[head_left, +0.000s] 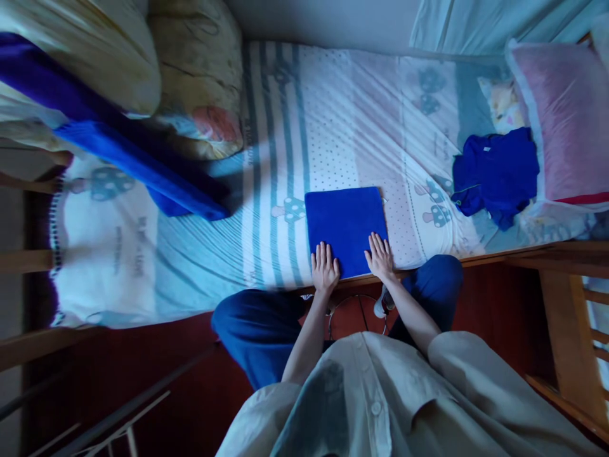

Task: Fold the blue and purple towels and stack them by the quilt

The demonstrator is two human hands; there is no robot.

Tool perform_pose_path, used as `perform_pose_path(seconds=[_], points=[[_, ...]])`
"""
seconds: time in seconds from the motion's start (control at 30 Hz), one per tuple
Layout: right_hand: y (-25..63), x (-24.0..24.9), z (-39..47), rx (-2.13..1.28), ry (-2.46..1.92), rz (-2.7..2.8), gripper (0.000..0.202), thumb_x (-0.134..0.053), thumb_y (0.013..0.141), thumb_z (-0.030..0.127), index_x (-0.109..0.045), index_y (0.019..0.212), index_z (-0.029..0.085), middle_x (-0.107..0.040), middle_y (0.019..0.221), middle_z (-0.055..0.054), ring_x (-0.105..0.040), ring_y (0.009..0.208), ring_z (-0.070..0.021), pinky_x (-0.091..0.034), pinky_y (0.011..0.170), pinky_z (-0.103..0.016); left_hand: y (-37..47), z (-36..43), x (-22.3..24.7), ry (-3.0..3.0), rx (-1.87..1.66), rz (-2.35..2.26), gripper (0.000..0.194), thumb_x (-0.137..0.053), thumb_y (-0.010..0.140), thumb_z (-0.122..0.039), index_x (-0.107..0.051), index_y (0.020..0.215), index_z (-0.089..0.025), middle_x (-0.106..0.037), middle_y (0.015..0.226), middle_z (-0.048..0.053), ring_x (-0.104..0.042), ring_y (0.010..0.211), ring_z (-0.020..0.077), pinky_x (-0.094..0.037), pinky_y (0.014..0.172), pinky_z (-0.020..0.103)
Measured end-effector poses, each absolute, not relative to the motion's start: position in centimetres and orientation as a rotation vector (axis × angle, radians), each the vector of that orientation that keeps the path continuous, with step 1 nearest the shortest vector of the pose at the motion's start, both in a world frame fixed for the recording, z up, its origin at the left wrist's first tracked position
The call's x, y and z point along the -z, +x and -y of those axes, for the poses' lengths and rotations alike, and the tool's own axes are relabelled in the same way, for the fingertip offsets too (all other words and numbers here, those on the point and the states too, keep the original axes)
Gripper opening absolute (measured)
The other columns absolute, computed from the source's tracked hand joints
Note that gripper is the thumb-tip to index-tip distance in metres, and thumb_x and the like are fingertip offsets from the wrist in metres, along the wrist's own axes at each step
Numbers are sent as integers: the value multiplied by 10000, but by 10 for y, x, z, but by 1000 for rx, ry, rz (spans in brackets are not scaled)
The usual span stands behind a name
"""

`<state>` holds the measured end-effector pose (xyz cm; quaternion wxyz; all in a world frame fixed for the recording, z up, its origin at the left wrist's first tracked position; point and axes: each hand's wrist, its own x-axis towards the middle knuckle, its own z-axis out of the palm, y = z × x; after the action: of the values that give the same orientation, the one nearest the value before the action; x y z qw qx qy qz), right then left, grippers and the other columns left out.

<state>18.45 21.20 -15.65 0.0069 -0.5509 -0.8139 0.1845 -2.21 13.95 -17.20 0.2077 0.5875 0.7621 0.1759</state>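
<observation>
A flat blue square [347,222] with straight edges lies near the front of the bed; it looks like a folded cloth, though its exact kind is unclear. My left hand [325,268] rests flat on its front left corner, fingers stretched out. On the front right part lies my right hand [380,255], also flat, with its fingers extended. Neither hand grips anything. The square sits on a patterned bedsheet [328,139] with stripes, dots and mushroom prints.
A crumpled blue garment [499,171] lies by the pink pillow [571,120] on the right. Long blue fabric [143,158] stretches across the left of the bed, before yellowish bedding [200,76]. Wooden bed rails [28,261] stand at the left end.
</observation>
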Motion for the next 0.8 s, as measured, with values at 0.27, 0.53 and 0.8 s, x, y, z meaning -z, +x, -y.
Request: perform_pose_path(seconds=[0.27, 0.53, 0.8], points=[[225, 157, -201, -488, -1794, 2444, 622, -297, 1074, 353, -295, 1631, 77, -325, 1678, -156, -221, 1597, -216, -166, 1306, -458, -38, -108, 161, 1542, -433, -2197, 663, -256, 1046, -372, -293, 1610, -25, -296, 1669, 229, -168, 1602, 272, -143, 1301, 509], [251, 153, -190, -656, -1777, 2294, 537, -464, 997, 267, -532, 1496, 80, -505, 1565, -187, -421, 1506, -256, -312, 1254, -481, -46, -92, 152, 1312, -480, -2194, 612, -411, 975, -254, -424, 1533, -4, -366, 1629, 253, -225, 1583, 322, -197, 1286, 533], [257, 143, -186, -957, -2057, 1674, 326, -596, 911, 210, -735, 1188, 108, -759, 1206, -167, -709, 1146, -250, -505, 1069, -371, -60, -83, 146, 831, -688, -2246, 313, -541, 918, -237, -711, 1150, -113, -764, 1130, 185, -711, 1141, 305, -515, 1073, 423]])
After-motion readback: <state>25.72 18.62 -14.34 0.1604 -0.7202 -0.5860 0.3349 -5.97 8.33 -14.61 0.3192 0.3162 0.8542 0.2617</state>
